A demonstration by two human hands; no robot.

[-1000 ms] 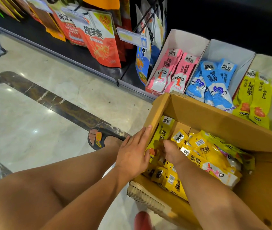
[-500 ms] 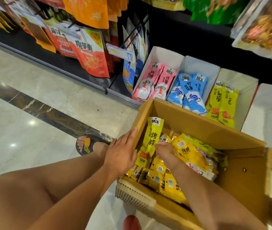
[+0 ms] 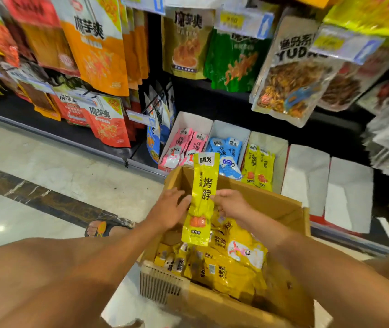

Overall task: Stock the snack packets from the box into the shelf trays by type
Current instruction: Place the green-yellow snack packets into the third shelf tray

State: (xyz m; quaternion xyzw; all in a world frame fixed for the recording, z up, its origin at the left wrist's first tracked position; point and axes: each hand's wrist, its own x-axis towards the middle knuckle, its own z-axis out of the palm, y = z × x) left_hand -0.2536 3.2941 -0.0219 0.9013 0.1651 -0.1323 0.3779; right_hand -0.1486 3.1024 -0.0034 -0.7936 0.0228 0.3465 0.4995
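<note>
Held packet: long yellow snack packet [image 3: 203, 197], upright above the far left part of the box, print facing the camera; probably raised this way to read the type before choosing a tray.
Right hand [image 3: 231, 204]: clamped on the packet's right edge at about mid-height, fingers curled round it.
Left hand [image 3: 167, 209]: fingers fairly straight, laid against the packet's left edge, likely to steady it; cannot tell whether actually pinching.
Box: open cardboard box [image 3: 286, 209], near, just in front of the shelf trays; holds a loose pile of yellow packets [image 3: 226, 266], lying flat and jumbled.
Pink tray [image 3: 188, 119]: far left of the row, pink packets leaning inside.
Blue tray [image 3: 230, 130]: next to the right, blue packets inside.
Yellow tray [image 3: 277, 147]: next right again, two yellow-green packets standing; closest in colour to the held one, so the likely target.
White trays [image 3: 305, 176]: two more further right, white inner walls showing.
Stage: sorting far from done, judging by the pile in the box.
</note>
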